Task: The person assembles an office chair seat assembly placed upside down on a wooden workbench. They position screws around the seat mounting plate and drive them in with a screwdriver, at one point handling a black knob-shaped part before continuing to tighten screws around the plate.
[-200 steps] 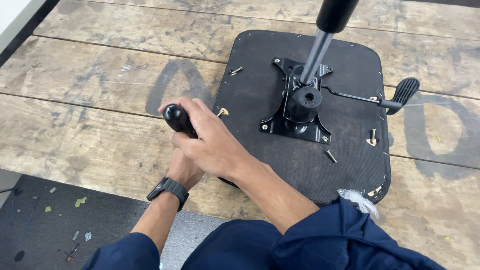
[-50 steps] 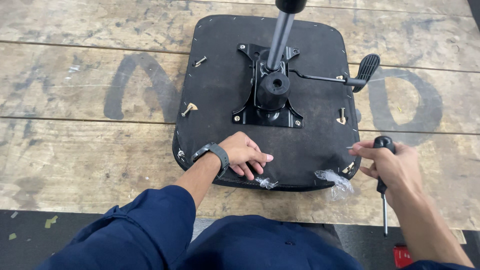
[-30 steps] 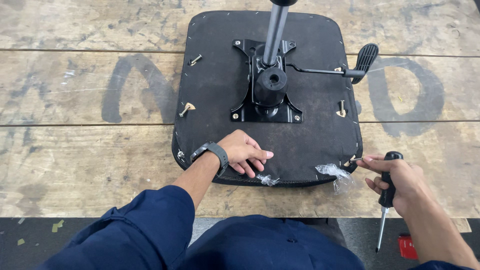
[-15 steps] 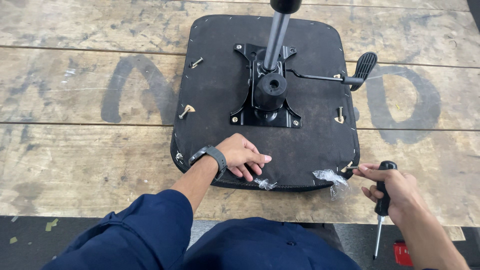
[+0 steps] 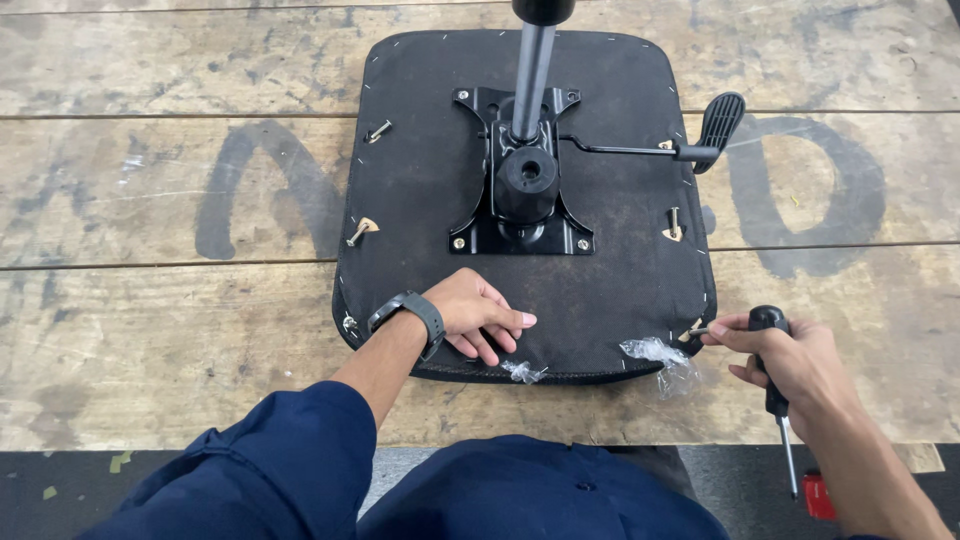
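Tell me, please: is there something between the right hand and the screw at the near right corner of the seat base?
Nothing visible stands between them. The right hand, holding a screwdriver, has its fingertips right at the screw. A scrap of clear plastic lies just below the screw, beside it and not across the way.

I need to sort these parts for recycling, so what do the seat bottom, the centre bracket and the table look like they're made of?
Seat bottom: looks like matte black fabric over a board, stapled along its edge. Centre bracket: seems black-coated metal, slightly glossy, bolted at its corners. Table: worn wooden planks with visible grain, seams and faded dark paint.
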